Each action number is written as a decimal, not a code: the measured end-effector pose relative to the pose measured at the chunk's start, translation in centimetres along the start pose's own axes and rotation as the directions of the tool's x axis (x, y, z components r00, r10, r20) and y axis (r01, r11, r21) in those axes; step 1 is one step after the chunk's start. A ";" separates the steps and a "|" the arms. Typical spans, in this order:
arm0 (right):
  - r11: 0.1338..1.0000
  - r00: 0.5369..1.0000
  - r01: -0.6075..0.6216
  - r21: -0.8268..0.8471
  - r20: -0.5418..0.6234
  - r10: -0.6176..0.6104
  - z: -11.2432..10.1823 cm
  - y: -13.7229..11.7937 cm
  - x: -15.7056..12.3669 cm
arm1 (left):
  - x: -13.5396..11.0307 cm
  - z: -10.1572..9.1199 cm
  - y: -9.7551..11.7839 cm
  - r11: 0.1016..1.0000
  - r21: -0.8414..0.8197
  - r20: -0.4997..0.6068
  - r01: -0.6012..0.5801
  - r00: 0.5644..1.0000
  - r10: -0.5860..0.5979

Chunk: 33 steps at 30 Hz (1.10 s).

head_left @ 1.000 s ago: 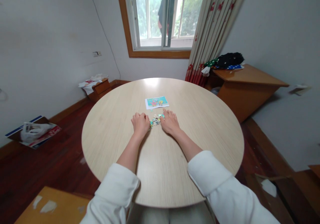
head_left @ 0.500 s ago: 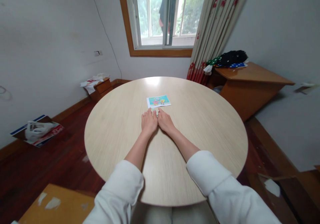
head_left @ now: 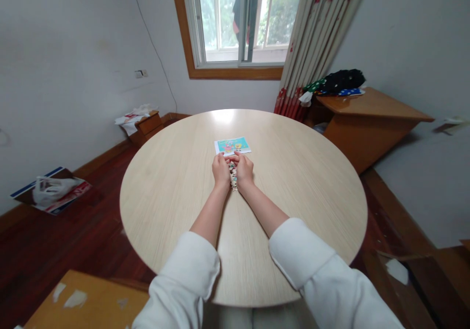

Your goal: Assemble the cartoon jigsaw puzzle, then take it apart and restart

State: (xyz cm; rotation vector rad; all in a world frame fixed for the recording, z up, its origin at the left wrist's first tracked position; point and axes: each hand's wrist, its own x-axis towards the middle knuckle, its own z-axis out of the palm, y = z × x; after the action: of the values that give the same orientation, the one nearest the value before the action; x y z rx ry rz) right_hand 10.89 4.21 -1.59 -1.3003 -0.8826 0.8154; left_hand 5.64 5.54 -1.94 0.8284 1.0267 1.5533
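Both of my hands rest on the round table around a small heap of jigsaw puzzle pieces (head_left: 233, 172). On the left side of the heap, my left hand (head_left: 221, 170) is cupped with its fingers curled inward. My right hand (head_left: 244, 169) curves around the other side, and the fingertips of both hands meet at the far end. Loose pieces show in the gap between the palms, and the rest are hidden by the hands. Just beyond the fingers lies a turquoise picture sheet (head_left: 238, 145) with cartoon figures, flat on the table.
The round light-wood table (head_left: 169, 197) fills the middle. A brown desk (head_left: 370, 108) with dark cloth stands at the right, by a curtain (head_left: 308, 35). A plastic bag (head_left: 55, 189) lies on the floor at left. A brown wooden surface (head_left: 88, 302) sits at lower left.
My hands have turned from lying palm-down over the pieces to cupping them from both sides. More puzzle pieces now show between the palms. The picture sheet stays on the table.
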 end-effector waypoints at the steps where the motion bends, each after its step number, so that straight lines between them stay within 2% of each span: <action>1: 0.997 1.000 -0.021 0.073 0.003 0.021 0.1 -0.2 0.0 | 0.1 0.1 0.0 1.000 -0.017 -0.026 -0.001 1.000 0.001; 3: 0.980 0.998 -0.061 0.188 0.019 0.059 0.2 -0.6 0.1 | 0.1 0.2 0.3 0.998 -0.061 -0.073 -0.002 0.997 -0.002; 7: 0.957 0.996 -0.083 0.280 0.066 0.067 -0.2 -1.3 0.4 | 0.0 0.2 1.0 0.960 -0.265 -0.042 0.087 0.994 -0.102; 9: 0.975 0.997 -0.036 0.221 0.072 0.021 -0.7 -1.4 0.6 | 0.0 -0.1 1.4 0.933 -0.326 0.015 0.151 0.988 -0.155; 12: 0.988 0.984 0.136 -0.068 0.120 -0.128 -1.5 -1.4 0.1 | 0.4 -1.0 1.8 0.928 -0.332 0.053 0.171 0.985 -0.162; 14: 0.891 0.939 0.314 -0.327 0.243 -0.242 -2.1 -1.3 -1.0 | 0.8 -1.6 2.1 0.940 -0.311 0.039 0.139 0.990 -0.134; 15: 0.800 0.902 0.406 -0.442 0.337 -0.271 -2.3 -1.3 -1.6 | 1.0 -2.0 2.1 0.947 -0.298 0.028 0.119 0.993 -0.116; 17: 0.602 0.852 0.509 -0.615 0.462 -0.248 -2.7 -1.1 -3.0 | 1.4 -2.6 2.3 0.958 -0.274 0.004 0.082 0.996 -0.084; 20: 0.399 0.826 0.552 -0.732 0.544 -0.144 -2.9 -1.1 -4.5 | 1.8 -3.3 2.3 0.960 -0.274 -0.019 0.052 0.998 -0.059; 23: 0.249 0.823 0.567 -0.785 0.553 -0.130 -2.7 -1.2 -5.0 | 2.1 -3.7 2.2 0.968 -0.250 -0.025 0.034 0.999 -0.041; 28: 0.107 0.839 0.541 -0.834 0.525 -0.142 -2.2 -1.8 -4.0 | 2.1 -3.7 2.1 0.980 -0.196 -0.031 0.039 0.999 -0.045; 33: 0.044 0.820 0.571 -0.820 0.567 -0.079 -2.3 -2.2 -2.1 | 1.7 -3.2 2.2 0.971 -0.219 0.016 0.095 0.995 -0.094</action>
State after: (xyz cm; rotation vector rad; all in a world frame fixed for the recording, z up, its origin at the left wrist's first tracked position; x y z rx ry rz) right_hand 12.07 1.10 0.30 -1.9456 -2.2511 -0.1269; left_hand 1.55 6.39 -1.15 0.6222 0.8591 1.5493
